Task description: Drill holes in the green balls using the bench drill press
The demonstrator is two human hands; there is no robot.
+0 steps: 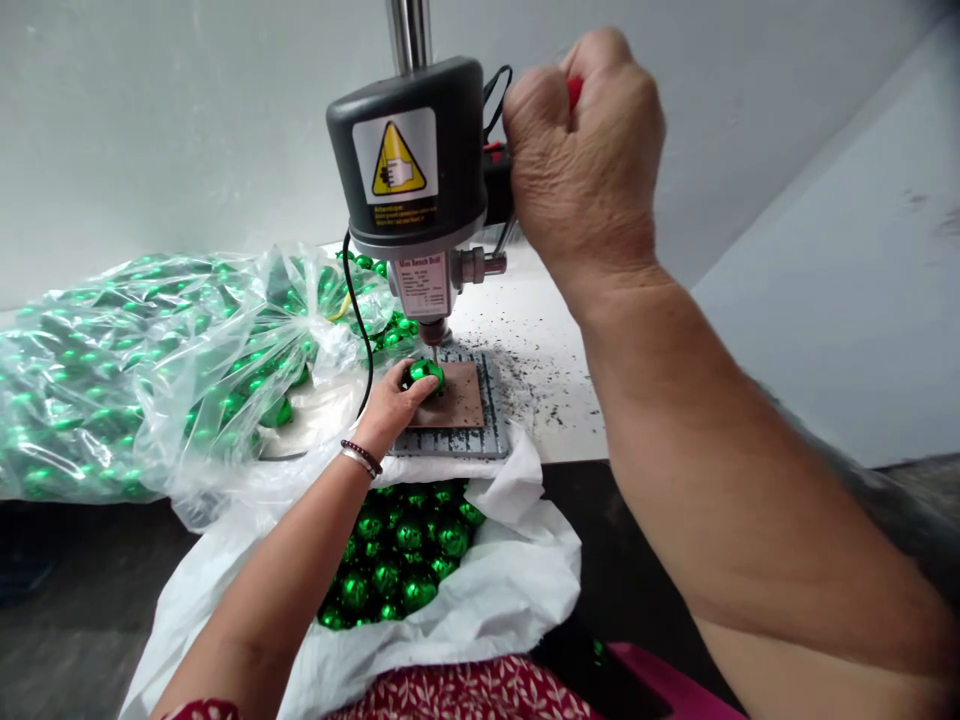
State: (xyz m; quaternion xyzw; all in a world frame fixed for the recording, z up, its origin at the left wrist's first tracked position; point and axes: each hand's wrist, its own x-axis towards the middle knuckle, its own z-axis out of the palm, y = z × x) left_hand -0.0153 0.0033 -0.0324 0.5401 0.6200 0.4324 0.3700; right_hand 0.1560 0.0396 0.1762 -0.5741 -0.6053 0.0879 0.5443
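A shiny green bauble [426, 374] is held by my left hand [399, 402], thumb and fingers around its sides. It rests on a brown board [461, 395] on the grey slotted base [491, 435] of a mini bench drill [409, 170]. The thin drill bit [435, 354] comes down right at the bauble; whether it has entered the surface I cannot tell. High on the right, my right hand [589, 160] is closed around the drill's feed handle, whose red end [574, 92] shows between the fingers.
A large clear plastic bag [135, 370] full of green baubles lies on the left of the white table [562, 400]. More baubles [405, 540] fill a white sack [517, 600] below the table's front edge. A black cable [360, 320] hangs beside the drill; dark shavings are scattered around its base.
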